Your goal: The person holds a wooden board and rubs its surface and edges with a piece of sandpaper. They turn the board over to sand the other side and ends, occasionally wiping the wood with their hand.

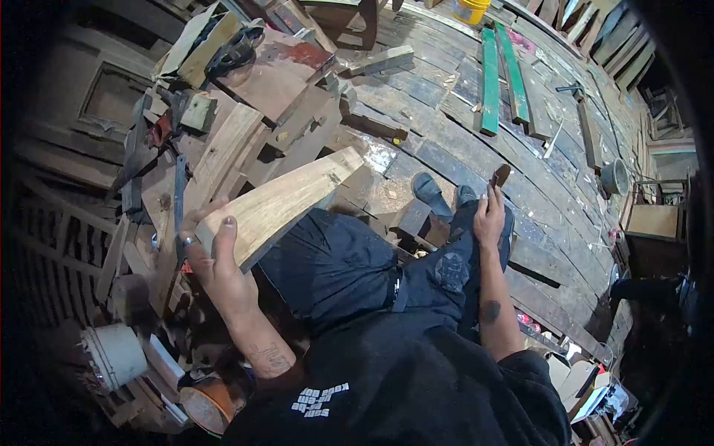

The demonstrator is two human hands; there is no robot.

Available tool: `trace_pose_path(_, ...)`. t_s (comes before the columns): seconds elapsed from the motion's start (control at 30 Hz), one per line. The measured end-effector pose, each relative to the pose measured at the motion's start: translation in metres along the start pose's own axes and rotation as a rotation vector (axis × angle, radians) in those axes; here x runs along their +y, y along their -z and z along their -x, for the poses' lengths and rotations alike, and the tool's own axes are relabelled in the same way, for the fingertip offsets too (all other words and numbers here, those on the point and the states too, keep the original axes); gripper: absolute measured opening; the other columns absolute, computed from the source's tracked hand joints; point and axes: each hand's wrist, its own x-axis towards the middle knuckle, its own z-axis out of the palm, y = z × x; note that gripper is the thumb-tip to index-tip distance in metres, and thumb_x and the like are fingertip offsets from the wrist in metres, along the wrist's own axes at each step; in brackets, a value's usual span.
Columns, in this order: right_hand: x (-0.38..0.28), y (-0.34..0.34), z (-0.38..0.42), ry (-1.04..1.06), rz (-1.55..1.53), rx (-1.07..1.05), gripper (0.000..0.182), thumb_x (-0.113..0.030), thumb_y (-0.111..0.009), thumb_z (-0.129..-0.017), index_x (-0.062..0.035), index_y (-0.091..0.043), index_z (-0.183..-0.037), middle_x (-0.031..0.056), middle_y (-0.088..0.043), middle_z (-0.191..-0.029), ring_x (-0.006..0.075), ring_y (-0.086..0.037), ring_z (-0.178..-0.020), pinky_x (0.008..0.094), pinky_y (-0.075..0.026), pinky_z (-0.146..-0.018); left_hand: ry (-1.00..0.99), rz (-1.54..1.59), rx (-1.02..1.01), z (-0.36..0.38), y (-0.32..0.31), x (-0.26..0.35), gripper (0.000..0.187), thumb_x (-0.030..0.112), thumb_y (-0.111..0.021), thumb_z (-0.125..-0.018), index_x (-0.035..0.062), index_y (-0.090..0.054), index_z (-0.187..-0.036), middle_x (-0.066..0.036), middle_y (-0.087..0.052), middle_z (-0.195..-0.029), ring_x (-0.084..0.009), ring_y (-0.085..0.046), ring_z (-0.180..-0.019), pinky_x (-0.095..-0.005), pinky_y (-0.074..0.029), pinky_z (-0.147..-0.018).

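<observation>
My left hand [222, 256] is closed round the near end of a pale wooden block [286, 201], thumb on its upper face. The block is long, with a flat sawn top and a darker side, and it slants up and away over my thigh. My right hand [489, 217] is by my other knee, its fingers closed on a small dark-brown tool [501, 175] with a rounded end pointing away from me. The fingers cover the rest of the tool, so its kind is hidden.
Left is a cluttered wooden workbench [286, 100] with offcuts and a blue metal bar [180, 197]. Two green planks [489, 82] lie on the board floor [439, 93], with a hammer [571, 88] further right. A white bucket [115, 357] stands lower left, a grey one [615, 177] right.
</observation>
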Motion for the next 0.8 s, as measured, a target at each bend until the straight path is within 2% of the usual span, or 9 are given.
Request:
trace_pose_path(0.1, 0.003, -0.001, -0.001, 0.071, -0.034, 0.066, 0.034, -0.019, -0.058, -0.104, 0.0005, -0.068, -0.131, 0.023, -0.064, -0.138, 0.0394, -0.061, -0.127, 0.0441, -0.047, -0.108, 0.021, -0.014, -0.006, -0.001, 0.002, 0.0, 0.027, 0.01, -0.059, -0.101, 0.0043, -0.052, -0.127, -0.016, -0.063, -0.128, -0.0244, -0.059, -0.12, -0.0389, -0.043, -0.109)
trace_pose_path(0.17, -0.01, 0.011, -0.001, -0.036, -0.23, 0.074, 0.03, -0.016, -0.058, -0.105, 0.0023, -0.071, -0.125, 0.0238, -0.066, -0.131, 0.0375, -0.064, -0.123, 0.041, -0.048, -0.105, 0.051, 0.133, -0.072, 0.004, 0.002, 0.001, 0.025, 0.015, -0.053, -0.107, 0.0031, -0.052, -0.129, -0.016, -0.064, -0.128, -0.0244, -0.058, -0.121, -0.0389, -0.04, -0.111)
trace_pose_path(0.33, -0.072, 0.013, 0.011, -0.051, -0.596, 0.01, 0.019, -0.01, -0.064, -0.103, 0.0027, -0.074, -0.113, 0.012, -0.072, -0.113, 0.0192, -0.069, -0.102, 0.0312, -0.054, -0.09, 0.009, 0.036, -0.12, 0.015, -0.001, 0.002, 0.026, 0.018, -0.054, -0.109, 0.0028, -0.052, -0.129, -0.018, -0.063, -0.13, -0.0256, -0.054, -0.135, -0.0421, -0.036, -0.119)
trace_pose_path(0.43, -0.131, 0.008, 0.022, -0.002, -0.691, -0.096, 0.012, -0.006, -0.072, -0.095, 0.0025, -0.073, -0.104, 0.0095, -0.071, -0.103, 0.0175, -0.068, -0.097, 0.0311, -0.054, -0.088, 0.001, 0.041, -0.102, 0.014, -0.002, -0.004, 0.024, 0.017, -0.055, -0.108, 0.0031, -0.052, -0.127, -0.02, -0.063, -0.13, -0.0278, -0.053, -0.139, -0.0427, -0.035, -0.122)
trace_pose_path(0.5, -0.157, -0.004, 0.031, 0.104, -0.679, -0.169, 0.019, -0.008, -0.077, -0.094, -0.0003, -0.068, -0.11, 0.0054, -0.066, -0.103, 0.0129, -0.064, -0.092, 0.0273, -0.05, -0.086, -0.031, 0.052, -0.119, 0.011, -0.003, -0.006, 0.023, 0.017, -0.056, -0.108, 0.0034, -0.052, -0.126, -0.022, -0.063, -0.132, -0.0285, -0.054, -0.137, -0.043, -0.036, -0.12)
trace_pose_path(0.57, -0.209, 0.001, 0.043, 0.009, -0.774, -0.238, 0.031, -0.011, -0.079, -0.089, -0.0006, -0.064, -0.115, 0.0115, -0.067, -0.099, 0.0175, -0.065, -0.09, 0.0326, -0.053, -0.083, -0.029, 0.146, -0.029, 0.008, -0.004, -0.008, 0.021, 0.015, -0.057, -0.107, 0.0041, -0.054, -0.125, -0.023, -0.062, -0.134, -0.0291, -0.055, -0.136, -0.0429, -0.036, -0.119)
trace_pose_path(0.63, -0.246, 0.001, 0.05, 0.104, -0.905, -0.36, 0.039, -0.009, -0.075, -0.091, -0.0008, -0.06, -0.127, 0.014, -0.065, -0.098, 0.0189, -0.065, -0.089, 0.0339, -0.053, -0.081, -0.064, 0.128, -0.011, 0.004, -0.002, -0.01, 0.02, 0.014, -0.057, -0.106, 0.0045, -0.055, -0.124, -0.023, -0.063, -0.134, -0.0299, -0.055, -0.136, -0.0434, -0.036, -0.119)
trace_pose_path(0.7, -0.284, 0.012, 0.059, 0.243, -0.854, -0.395, 0.042, -0.001, -0.072, -0.092, -0.0021, -0.061, -0.133, 0.0095, -0.06, -0.103, 0.02, -0.06, -0.091, 0.0306, -0.049, -0.082, -0.094, 0.163, 0.025, 0.002, -0.001, -0.01, 0.021, 0.015, -0.059, -0.106, 0.0045, -0.056, -0.123, -0.023, -0.064, -0.131, -0.0292, -0.056, -0.134, -0.044, -0.036, -0.118)
trace_pose_path(0.8, -0.314, 0.016, 0.068, 0.54, -0.936, -0.514, 0.042, 0.005, -0.068, -0.09, -0.0018, -0.065, -0.132, 0.0176, -0.064, -0.113, 0.0333, -0.064, -0.099, 0.0381, -0.052, -0.09, -0.083, 0.114, 0.094, 0.004, 0.011, -0.024, 0.026, 0.018, -0.059, -0.105, 0.001, -0.058, -0.125, -0.022, -0.066, -0.128, -0.0286, -0.059, -0.128, -0.0456, -0.04, -0.115)
